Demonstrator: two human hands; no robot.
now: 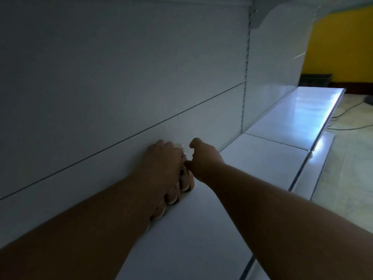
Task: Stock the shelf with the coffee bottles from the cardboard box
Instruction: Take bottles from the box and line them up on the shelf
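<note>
A short row of small brown coffee bottles stands on the white shelf board, pressed against the back panel. My left hand lies over the tops of the row, and most of each bottle is hidden beneath it and my forearm. My right hand is just right of the row, its fingers curled at the front bottle's neck; whether it grips the bottle is hard to make out in the dim light. The cardboard box is out of view.
The white back panel rises directly behind the bottles. A slotted upright divides this bay from the bare shelf farther right. Beyond the shelf's metal front edge lie a tiled floor with cables and a yellow wall.
</note>
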